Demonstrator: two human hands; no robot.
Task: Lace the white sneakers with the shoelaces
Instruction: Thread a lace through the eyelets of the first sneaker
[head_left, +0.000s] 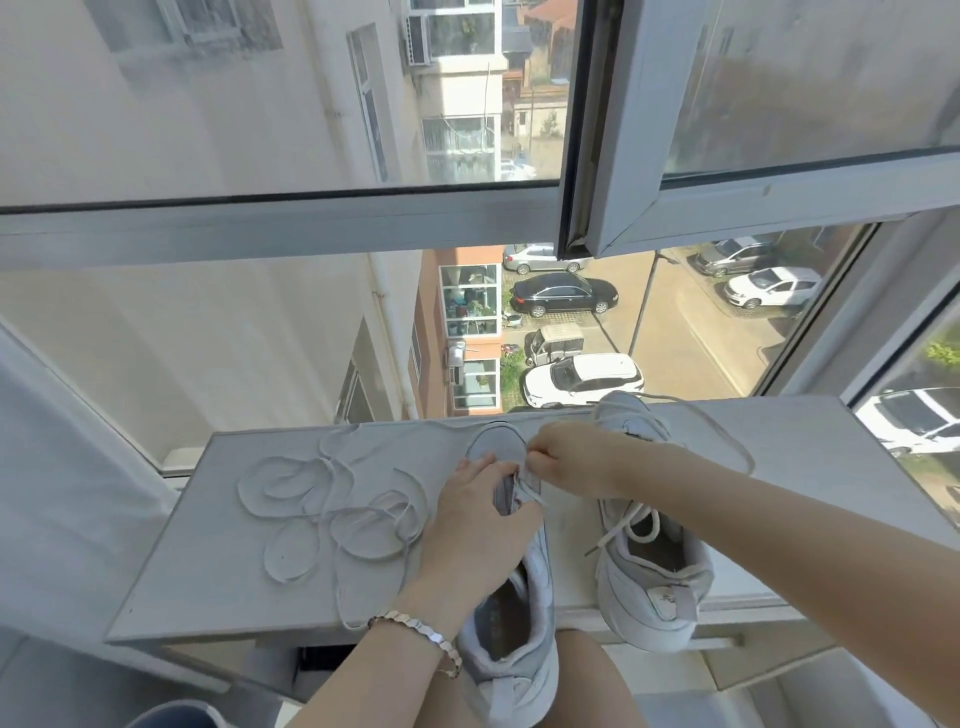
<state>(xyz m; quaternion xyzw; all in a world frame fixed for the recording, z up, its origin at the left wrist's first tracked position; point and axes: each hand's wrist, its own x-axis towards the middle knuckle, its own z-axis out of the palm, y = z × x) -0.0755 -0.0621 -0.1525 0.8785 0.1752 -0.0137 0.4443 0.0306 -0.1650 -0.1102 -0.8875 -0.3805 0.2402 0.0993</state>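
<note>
Legs (597, 670) show nearest, bare, at the bottom of the view. A bracelet (415, 626) goes round the left wrist just above them. The left sneaker (514, 670) lies on the ledge (234, 571) in the middle, its heel hanging over the near edge and its toe pointing far. The left hand (478, 519) rests on the middle of this shoe, with its fingers curled round the shoe's left side. A little farther, the right hand (576, 460) reaches over from the right, its fingertips pinching a thin lace (530, 491) at the shoe's front holes. The two hands are almost touching. To the left of the left hand, a long loose shoelace (337, 509) lies on the ledge in many loops. To the right stands the right sneaker (654, 571), just beside the first one, partly under the right arm. It has a white lace (634, 519) crossing its top. Beyond the ledge is a window frame (260, 228). Far below, outside the glass, a white car (582, 379) and a black car (563, 299) are parked in a yard.
</note>
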